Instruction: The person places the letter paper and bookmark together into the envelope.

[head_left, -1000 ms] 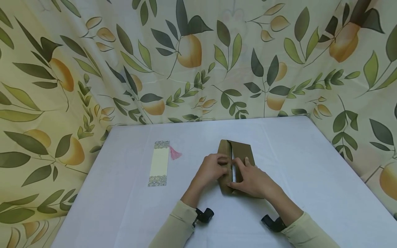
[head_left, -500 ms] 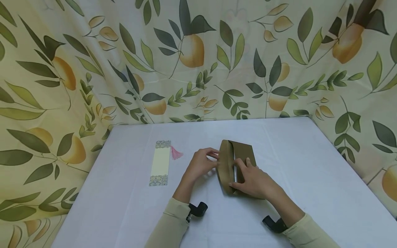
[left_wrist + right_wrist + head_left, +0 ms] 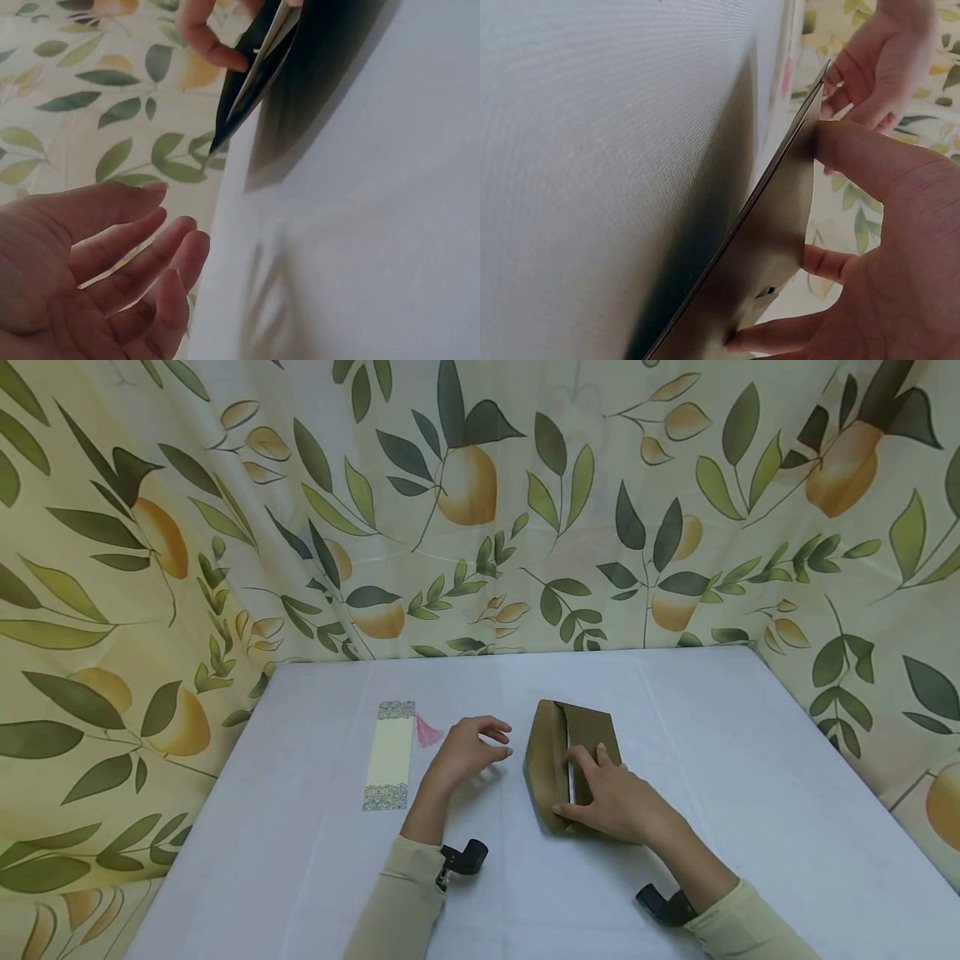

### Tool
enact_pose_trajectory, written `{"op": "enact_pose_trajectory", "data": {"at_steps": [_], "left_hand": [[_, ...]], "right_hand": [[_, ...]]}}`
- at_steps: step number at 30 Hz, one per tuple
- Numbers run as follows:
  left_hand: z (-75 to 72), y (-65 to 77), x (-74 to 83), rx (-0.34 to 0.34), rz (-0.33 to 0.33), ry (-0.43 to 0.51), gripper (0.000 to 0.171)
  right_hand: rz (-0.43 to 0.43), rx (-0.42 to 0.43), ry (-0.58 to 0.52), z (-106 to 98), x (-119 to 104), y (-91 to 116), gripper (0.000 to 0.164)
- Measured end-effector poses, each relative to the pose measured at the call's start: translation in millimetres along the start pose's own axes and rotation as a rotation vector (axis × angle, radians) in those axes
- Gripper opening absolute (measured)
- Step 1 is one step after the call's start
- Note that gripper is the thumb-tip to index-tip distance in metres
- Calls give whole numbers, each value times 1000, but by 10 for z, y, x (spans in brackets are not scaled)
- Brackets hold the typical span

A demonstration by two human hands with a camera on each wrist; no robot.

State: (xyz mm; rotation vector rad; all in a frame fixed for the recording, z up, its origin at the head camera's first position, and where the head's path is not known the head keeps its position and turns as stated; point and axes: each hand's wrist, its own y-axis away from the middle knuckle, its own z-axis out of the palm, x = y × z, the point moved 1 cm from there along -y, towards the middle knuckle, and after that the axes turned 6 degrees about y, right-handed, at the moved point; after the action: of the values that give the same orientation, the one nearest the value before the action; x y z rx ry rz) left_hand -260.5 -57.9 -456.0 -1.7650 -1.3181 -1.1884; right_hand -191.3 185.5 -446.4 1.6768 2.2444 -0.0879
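Observation:
A brown paper envelope (image 3: pixel 588 722) lies right of the table's middle, its flap (image 3: pixel 542 764) folded out to the left. A pale strip shows along its opening. My right hand (image 3: pixel 618 797) grips the envelope at the opening edge, thumb at the near end and fingers spread over the front; in the right wrist view the thumb presses near the edge of the envelope (image 3: pixel 769 225). My left hand (image 3: pixel 468 749) hovers between the envelope and a bookmark (image 3: pixel 388 752), fingers loosely bent, holding nothing. The left wrist view shows the envelope's mouth (image 3: pixel 259 82) parted, with pale paper inside.
The bookmark, cream with patterned ends, lies flat to the left; its pink tassel (image 3: pixel 427 732) points toward my left hand. A white cloth covers the table (image 3: pixel 300 843). Behind and beside it hangs a curtain (image 3: pixel 480 585) printed with leaves and fruit.
My left hand has let go of the envelope's flap and moved left, toward the bookmark. The flap has spread wider to the left. My right hand stays on the envelope.

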Motion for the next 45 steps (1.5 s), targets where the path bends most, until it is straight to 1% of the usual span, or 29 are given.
{"op": "enact_pose_trajectory", "data": {"at_steps": [4, 8, 13, 17, 20, 23, 28, 31, 33, 36, 39, 42, 45], "left_hand": [[-119, 20, -9, 26, -4, -26, 33], [-245, 41, -60, 58, -11, -42, 32], [-395, 81, -173, 101, -55, -42, 31], [-513, 124, -216, 132, -83, -37, 30], [-610, 162, -246, 170, -97, -24, 30], [-704, 205, -315, 203, -118, 4, 30], [-867, 272, -443, 228, -136, 57, 33], [-973, 322, -515, 254, -141, 74, 34], [-1040, 362, -564, 273, -154, 62, 34], [-1122, 418, -620, 308, -190, 30, 35], [-1183, 465, -661, 350, -221, -22, 37], [-1227, 484, -695, 389, -250, -63, 39], [-1252, 480, -722, 405, -274, -79, 40]], "right_hand": [[9, 2, -5, -5, 7, -5, 80], [7, -3, -11, 0, 14, -6, 81], [-2, -13, -19, 34, 6, -4, 84], [3, -13, -16, 44, -5, 5, 84], [-2, -10, -16, 45, -10, 4, 84], [-2, -14, -15, 55, -7, -1, 84], [14, -19, -8, 55, 0, 12, 82], [8, -15, -5, 46, -3, 13, 82], [5, -14, -3, 43, -6, 13, 82], [1, -13, -1, 34, -19, 18, 83], [1, -11, 2, 23, -26, 27, 84], [1, -11, 4, 17, -20, 31, 84], [4, -9, 5, 10, -7, 32, 83]]}}
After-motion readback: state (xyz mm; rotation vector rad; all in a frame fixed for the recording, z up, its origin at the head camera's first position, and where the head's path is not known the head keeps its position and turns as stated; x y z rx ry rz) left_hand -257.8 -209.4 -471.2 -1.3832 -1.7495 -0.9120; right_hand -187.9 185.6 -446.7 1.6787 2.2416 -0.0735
